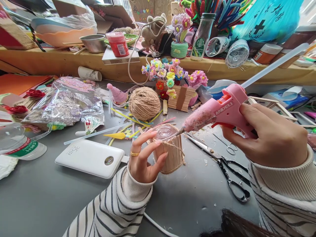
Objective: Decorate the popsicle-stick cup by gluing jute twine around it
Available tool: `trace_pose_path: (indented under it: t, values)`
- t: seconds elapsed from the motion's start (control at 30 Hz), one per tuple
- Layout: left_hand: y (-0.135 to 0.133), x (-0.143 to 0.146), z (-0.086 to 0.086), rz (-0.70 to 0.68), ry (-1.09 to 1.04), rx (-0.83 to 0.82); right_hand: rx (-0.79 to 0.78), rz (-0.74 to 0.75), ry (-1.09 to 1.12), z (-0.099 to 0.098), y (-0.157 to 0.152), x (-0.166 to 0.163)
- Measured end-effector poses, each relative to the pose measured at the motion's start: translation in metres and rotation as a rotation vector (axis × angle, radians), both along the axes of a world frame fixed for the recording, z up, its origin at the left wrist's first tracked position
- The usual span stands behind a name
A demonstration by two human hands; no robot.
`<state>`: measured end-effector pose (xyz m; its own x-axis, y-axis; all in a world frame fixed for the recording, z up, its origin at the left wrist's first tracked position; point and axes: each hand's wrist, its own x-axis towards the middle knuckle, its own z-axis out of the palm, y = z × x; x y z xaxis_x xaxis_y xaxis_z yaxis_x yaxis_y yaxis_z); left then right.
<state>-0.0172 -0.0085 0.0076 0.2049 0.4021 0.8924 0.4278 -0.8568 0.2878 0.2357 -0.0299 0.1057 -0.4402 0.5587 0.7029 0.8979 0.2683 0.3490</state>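
Note:
My left hand [143, 158] grips a small upturned cup [169, 148] clad in wooden sticks and wound with twine, standing on the grey table [49, 197]. The cup's clear plastic bottom faces up. My right hand [269, 135] is closed around a pink glue gun [217, 112] with a clear glue stick out of its back. The gun's nozzle touches the cup's top rim on the right side.
Black scissors [222, 164] lie right of the cup, a white power bank [91, 158] to its left. Behind are a twine ball [144, 102], pipe-cleaner flowers [170, 74], a cellophane bag [66, 98] and a cluttered wooden shelf [61, 61].

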Motion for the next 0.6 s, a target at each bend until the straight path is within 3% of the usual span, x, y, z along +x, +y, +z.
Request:
trace_pose_path:
  t: [0.4,0.6]
  values:
    - [0.0002,-0.0003,-0.0001,0.026,0.0,-0.001,0.067,0.048,-0.028,0.0023,0.0037,0.0034]
    - [0.0003,-0.0008,0.0,0.021,0.003,0.002,0.017,0.058,-0.044,0.0045,0.0036,0.0055]
